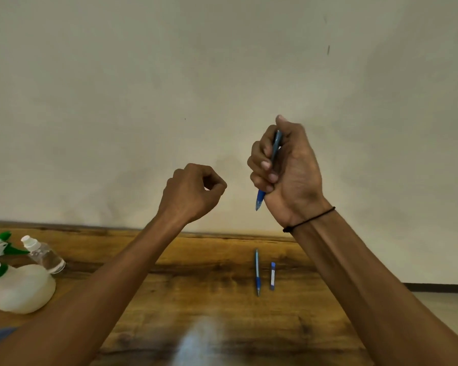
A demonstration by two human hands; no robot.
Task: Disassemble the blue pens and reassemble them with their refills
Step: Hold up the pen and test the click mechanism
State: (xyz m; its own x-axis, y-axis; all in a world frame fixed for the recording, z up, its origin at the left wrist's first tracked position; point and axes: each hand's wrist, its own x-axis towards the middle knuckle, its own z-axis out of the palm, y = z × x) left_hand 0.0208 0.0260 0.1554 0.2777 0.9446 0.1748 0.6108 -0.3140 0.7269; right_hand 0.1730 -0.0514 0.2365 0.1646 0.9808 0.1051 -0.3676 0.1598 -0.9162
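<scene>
Pen wrapped tight in right hand, tip down. Left hand curled, holding nothing seen. Pen light, thin, slippery; best twisted at blue rubber part.

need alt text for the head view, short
A raised right hand grips a blue plastic pen, tip down, beside a curled, seemingly empty left hand. On the brown wooden table lie a second blue pen and a small blue-capped tube.

One head-worn camera looks forward and slightly down (wide-angle) over the wooden table toward a plain wall.
</scene>
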